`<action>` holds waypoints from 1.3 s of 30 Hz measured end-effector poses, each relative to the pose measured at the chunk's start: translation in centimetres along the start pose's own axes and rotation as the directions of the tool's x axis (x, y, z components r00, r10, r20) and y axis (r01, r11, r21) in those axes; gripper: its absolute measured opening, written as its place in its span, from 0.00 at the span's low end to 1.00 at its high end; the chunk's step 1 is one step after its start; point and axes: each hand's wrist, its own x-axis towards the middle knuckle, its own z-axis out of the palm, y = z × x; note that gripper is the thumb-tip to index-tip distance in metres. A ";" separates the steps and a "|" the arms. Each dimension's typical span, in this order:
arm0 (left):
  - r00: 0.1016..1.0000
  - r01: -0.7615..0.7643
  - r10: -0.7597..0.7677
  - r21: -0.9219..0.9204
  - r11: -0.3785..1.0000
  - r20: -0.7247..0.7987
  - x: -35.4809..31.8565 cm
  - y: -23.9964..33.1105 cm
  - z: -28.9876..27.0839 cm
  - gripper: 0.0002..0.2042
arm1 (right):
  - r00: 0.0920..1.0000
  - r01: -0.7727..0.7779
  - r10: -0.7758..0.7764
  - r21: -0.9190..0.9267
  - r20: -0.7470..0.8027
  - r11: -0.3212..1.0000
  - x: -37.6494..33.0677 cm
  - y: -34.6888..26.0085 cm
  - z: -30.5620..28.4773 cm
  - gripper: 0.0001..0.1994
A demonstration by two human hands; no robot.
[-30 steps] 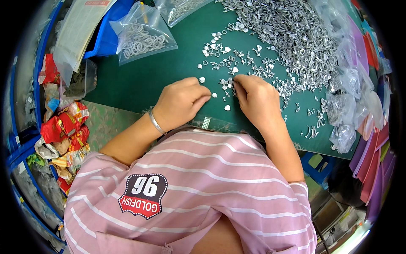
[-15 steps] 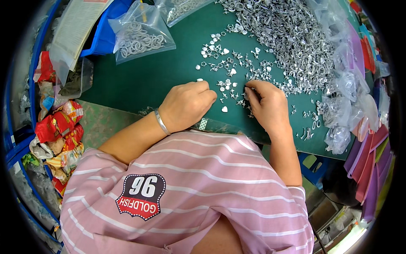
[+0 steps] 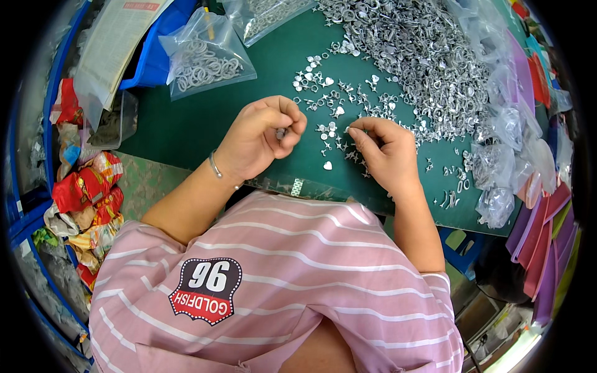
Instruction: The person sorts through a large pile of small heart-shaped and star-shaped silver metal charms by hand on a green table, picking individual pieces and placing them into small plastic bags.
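My left hand (image 3: 261,137) rests on the green mat (image 3: 186,124), its fingers curled around a small silver metal piece (image 3: 280,132) pinched at the thumb. My right hand (image 3: 385,149) lies to the right of it, thumb and forefinger pressed together over scattered small silver charms (image 3: 329,105). What it pinches is too small to make out. A single heart-shaped charm (image 3: 327,165) lies between the two hands. A big heap of silver metal parts (image 3: 416,50) covers the mat beyond my right hand.
A clear bag of metal rings (image 3: 205,59) lies at the far left, next to a blue tray (image 3: 149,56) and a newspaper (image 3: 115,43). Several small plastic bags (image 3: 497,155) sit on the right. Red snack wrappers (image 3: 84,186) pile up on the left.
Both hands have slid slightly away from me and apart. My left hand now holds a small silver piece up at its fingertips, and my right hand has shifted right toward the loose charms.
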 end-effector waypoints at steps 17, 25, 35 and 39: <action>0.866 -0.353 0.321 0.924 -0.148 0.383 3.3 -1.4 2.0 0.05 | 0.893 -0.445 0.222 0.843 0.391 0.304 0.2 0.7 -3.0 0.07; 0.831 -0.389 0.370 0.910 -0.147 0.415 3.3 -1.1 1.7 0.03 | 0.992 -0.099 0.089 0.101 0.094 0.990 0.2 -0.2 -0.5 0.07; 0.799 -0.342 0.508 0.938 -0.053 0.320 2.3 0.5 1.3 0.04 | 0.970 0.241 -0.224 -0.350 0.090 0.905 0.9 -0.4 1.5 0.03; 0.782 -0.402 0.468 0.907 -0.124 0.411 2.8 -0.6 1.2 0.03 | 0.961 0.274 -0.276 -0.273 0.033 0.922 0.9 0.1 1.6 0.03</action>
